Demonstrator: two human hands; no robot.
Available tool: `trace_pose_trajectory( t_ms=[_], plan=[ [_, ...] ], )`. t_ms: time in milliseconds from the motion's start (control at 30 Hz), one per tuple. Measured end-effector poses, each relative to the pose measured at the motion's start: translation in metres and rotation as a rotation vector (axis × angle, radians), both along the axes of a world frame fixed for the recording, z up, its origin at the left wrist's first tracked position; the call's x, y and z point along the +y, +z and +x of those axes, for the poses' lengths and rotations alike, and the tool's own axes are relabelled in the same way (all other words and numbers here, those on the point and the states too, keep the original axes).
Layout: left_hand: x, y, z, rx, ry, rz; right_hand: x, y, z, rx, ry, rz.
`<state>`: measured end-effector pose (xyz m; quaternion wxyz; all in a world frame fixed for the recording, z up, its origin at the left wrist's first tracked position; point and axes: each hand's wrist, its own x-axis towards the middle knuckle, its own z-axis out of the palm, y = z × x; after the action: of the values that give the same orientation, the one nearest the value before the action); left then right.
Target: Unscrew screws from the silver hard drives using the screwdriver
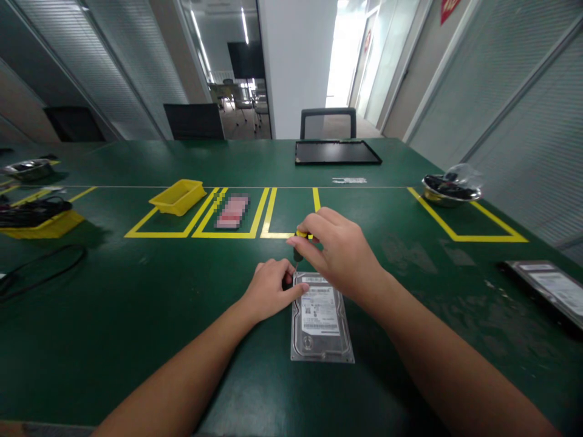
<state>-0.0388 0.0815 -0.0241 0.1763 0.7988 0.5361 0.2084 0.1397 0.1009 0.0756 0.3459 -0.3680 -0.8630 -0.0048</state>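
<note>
A silver hard drive (319, 312) with a white label lies flat on the green table in front of me. My left hand (272, 288) grips its far left edge, the thumb resting on the label and the other fingers curled by the corner. In my right hand (339, 246) is a screwdriver (298, 252) with a yellow and dark handle, held nearly upright between thumb and fingers. Its thin shaft points down at the drive's far left corner. Whether the tip sits in a screw is too small to tell.
Yellow tape marks boxes on the table (218, 352). Beyond my hands are a yellow tray (178, 197), a pixelated reddish item (232, 211) and a black-framed panel (337, 152). At right are a metal bowl (450, 191) and another hard drive (551, 288); cables (40, 212) lie left.
</note>
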Motion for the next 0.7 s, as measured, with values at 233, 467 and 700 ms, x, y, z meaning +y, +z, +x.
trace_pose_trajectory(
  t_ms=[233,467,700],
  plan=[
    [0.0,-0.001,0.0,-0.008,0.004,0.003,0.0,0.001,-0.002,-0.012,-0.04,0.027],
    [0.001,-0.002,0.001,-0.006,0.005,0.019,0.001,-0.002,-0.006,-0.05,-0.049,0.125],
    [0.001,-0.002,0.002,-0.014,0.01,0.018,-0.001,-0.005,-0.01,-0.049,-0.047,0.162]
  ],
)
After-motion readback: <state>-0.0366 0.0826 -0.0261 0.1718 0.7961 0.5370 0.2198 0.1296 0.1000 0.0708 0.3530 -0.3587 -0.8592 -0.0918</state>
